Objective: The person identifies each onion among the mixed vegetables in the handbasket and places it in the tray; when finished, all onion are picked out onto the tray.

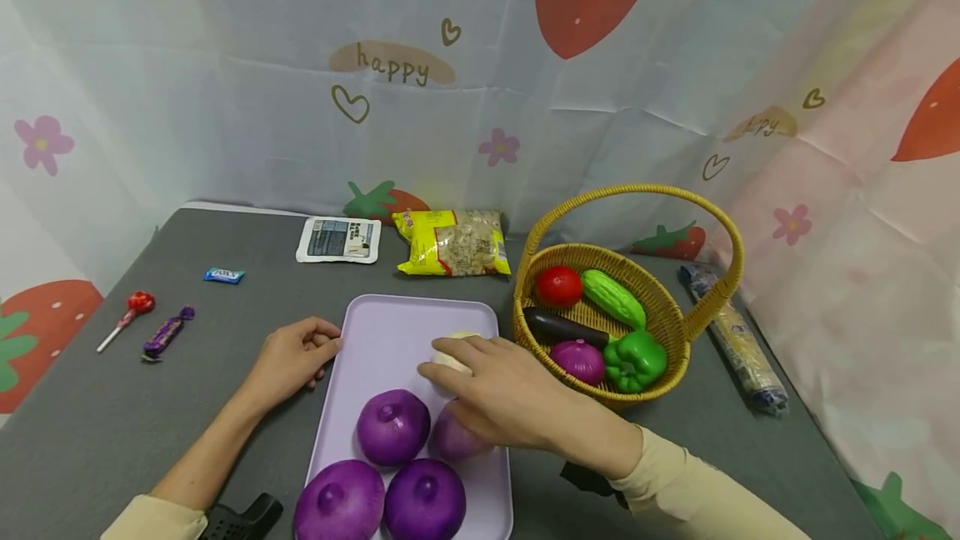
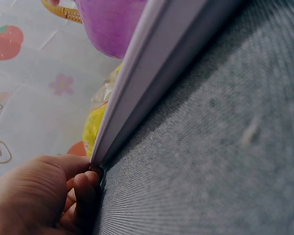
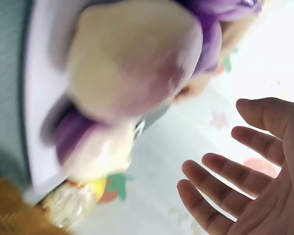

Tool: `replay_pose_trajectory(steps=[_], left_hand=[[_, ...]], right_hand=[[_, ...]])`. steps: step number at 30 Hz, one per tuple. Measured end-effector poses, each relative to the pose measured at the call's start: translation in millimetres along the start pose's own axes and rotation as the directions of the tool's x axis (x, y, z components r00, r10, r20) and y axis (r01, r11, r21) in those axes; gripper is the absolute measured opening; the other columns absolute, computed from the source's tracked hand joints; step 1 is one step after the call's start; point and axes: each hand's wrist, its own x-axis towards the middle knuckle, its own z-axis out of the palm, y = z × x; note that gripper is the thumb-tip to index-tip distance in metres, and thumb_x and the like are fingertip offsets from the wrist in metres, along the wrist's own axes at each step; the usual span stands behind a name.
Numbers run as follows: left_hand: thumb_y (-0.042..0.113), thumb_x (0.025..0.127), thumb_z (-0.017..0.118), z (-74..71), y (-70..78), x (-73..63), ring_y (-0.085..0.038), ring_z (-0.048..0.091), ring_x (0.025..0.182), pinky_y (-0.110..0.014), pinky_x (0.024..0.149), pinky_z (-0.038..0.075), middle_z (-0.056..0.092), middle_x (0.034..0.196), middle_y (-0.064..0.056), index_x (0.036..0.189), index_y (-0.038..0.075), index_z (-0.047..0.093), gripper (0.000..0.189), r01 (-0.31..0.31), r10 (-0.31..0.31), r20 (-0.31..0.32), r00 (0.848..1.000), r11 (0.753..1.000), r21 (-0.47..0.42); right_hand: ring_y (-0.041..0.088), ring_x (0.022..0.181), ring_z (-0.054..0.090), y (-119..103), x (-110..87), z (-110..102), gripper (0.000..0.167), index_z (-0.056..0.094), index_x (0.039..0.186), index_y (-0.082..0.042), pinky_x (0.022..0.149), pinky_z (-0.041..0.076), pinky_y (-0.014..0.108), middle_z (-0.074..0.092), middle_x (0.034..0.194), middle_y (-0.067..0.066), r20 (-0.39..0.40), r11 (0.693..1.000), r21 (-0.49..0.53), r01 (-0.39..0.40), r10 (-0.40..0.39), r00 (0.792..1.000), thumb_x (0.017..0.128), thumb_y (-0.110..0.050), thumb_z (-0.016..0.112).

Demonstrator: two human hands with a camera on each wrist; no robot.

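A pale lilac tray lies on the table with several purple onions on its near half. My left hand is at the tray's left side; in the left wrist view its thumb and fingers pinch the rim. Over the tray's right side hovers my right hand, with fingers spread and nothing held in the right wrist view. Partly hidden beneath it are a cream-and-purple onion and a larger, paler onion; the fingers appear apart from both.
A wicker basket of vegetables stands right of the tray, its tall handle raised. Behind are a yellow bag and a white packet. A lollipop and wrapped candies lie left; a long package lies far right.
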Motion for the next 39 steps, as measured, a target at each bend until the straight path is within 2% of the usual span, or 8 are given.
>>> replay_pose_trajectory(steps=[5, 10, 18, 23, 26, 28, 33, 39], left_hand=[[0.019, 0.095, 0.062, -1.2, -0.7, 1.1, -0.009, 0.056, 0.052, -0.027, 0.049, 0.051, 0.065, 0.075, -0.005, 0.107, 0.004, 0.065, 0.021, -0.009, 0.009, -0.001, 1.000, 1.000, 0.001], [0.020, 0.095, 0.062, -3.4, 0.1, 1.4, -0.009, 0.056, 0.052, -0.027, 0.049, 0.051, 0.065, 0.076, -0.006, 0.107, 0.003, 0.065, 0.021, -0.017, 0.017, -0.002, 1.000, 1.000, 0.000], [0.018, 0.094, 0.062, -2.6, -1.9, 3.4, -0.009, 0.056, 0.052, -0.027, 0.049, 0.052, 0.067, 0.079, -0.007, 0.107, 0.003, 0.065, 0.020, -0.012, 0.012, -0.002, 1.000, 1.000, -0.004], [0.017, 0.094, 0.062, 0.2, -0.8, 2.6, -0.008, 0.056, 0.052, -0.027, 0.048, 0.052, 0.068, 0.080, -0.008, 0.107, 0.002, 0.065, 0.020, -0.012, 0.012, 0.001, 1.000, 1.000, -0.013], [0.016, 0.094, 0.062, 0.1, -1.1, 1.9, -0.008, 0.056, 0.052, -0.027, 0.048, 0.052, 0.067, 0.080, -0.008, 0.107, 0.002, 0.065, 0.020, -0.014, 0.014, 0.001, 1.000, 1.000, -0.018], [0.016, 0.093, 0.062, 0.2, -1.5, 1.5, -0.008, 0.056, 0.052, -0.027, 0.048, 0.052, 0.067, 0.079, -0.008, 0.106, 0.002, 0.065, 0.020, -0.013, 0.013, 0.000, 1.000, 1.000, -0.021], [0.017, 0.093, 0.063, 0.2, -2.7, 0.1, -0.008, 0.056, 0.052, -0.027, 0.048, 0.052, 0.067, 0.078, -0.007, 0.107, 0.002, 0.065, 0.021, -0.006, 0.006, 0.000, 1.000, 1.000, -0.029], [0.019, 0.094, 0.062, 0.1, -1.6, -0.4, -0.009, 0.055, 0.051, -0.027, 0.048, 0.051, 0.066, 0.078, -0.007, 0.107, 0.003, 0.066, 0.021, -0.004, 0.004, -0.004, 1.000, 1.000, -0.020]], right_hand=[[0.024, 0.111, 0.064, 30, -31.0, -9, 0.049, 0.059, 0.129, -0.018, 0.088, 0.057, 0.040, 0.061, 0.130, 0.010, -0.123, 0.995, 0.032, -0.098, 0.101, 0.987, 0.084, -0.028, 0.075], [0.028, 0.108, 0.065, 63, -61.3, -19, 0.049, 0.061, 0.129, -0.015, 0.089, 0.056, 0.043, 0.060, 0.131, 0.011, -0.135, 0.969, 0.060, -0.240, 0.246, 0.960, 0.084, -0.025, 0.076], [0.029, 0.109, 0.063, 88, -93.0, -7, 0.046, 0.061, 0.128, -0.013, 0.084, 0.057, 0.046, 0.060, 0.129, 0.014, 0.021, 0.913, 0.075, -0.400, 0.400, 0.916, 0.085, -0.022, 0.074], [0.030, 0.109, 0.063, 91, -101.0, 2, 0.046, 0.060, 0.131, -0.014, 0.082, 0.057, 0.049, 0.061, 0.127, 0.014, 0.159, 0.869, 0.082, -0.489, 0.473, 0.867, 0.089, -0.032, 0.070], [0.025, 0.100, 0.064, 93, -101.1, 7, 0.045, 0.061, 0.130, -0.016, 0.076, 0.057, 0.044, 0.062, 0.119, 0.011, 0.206, 0.853, 0.076, -0.516, 0.493, 0.845, 0.091, -0.039, 0.066], [0.021, 0.093, 0.063, 93, -100.0, 11, 0.044, 0.062, 0.128, -0.016, 0.071, 0.055, 0.040, 0.063, 0.114, 0.009, 0.225, 0.851, 0.072, -0.520, 0.494, 0.840, 0.092, -0.041, 0.065], [0.012, 0.078, 0.056, 93, -96.8, 19, 0.035, 0.065, 0.121, -0.017, 0.060, 0.045, 0.027, 0.063, 0.101, 0.004, 0.245, 0.862, 0.080, -0.501, 0.470, 0.848, 0.092, -0.037, 0.066], [0.010, 0.074, 0.054, 93, -93.7, 18, 0.035, 0.063, 0.121, -0.017, 0.056, 0.042, 0.024, 0.065, 0.095, 0.003, 0.309, 0.846, 0.077, -0.527, 0.482, 0.820, 0.091, -0.035, 0.067]])
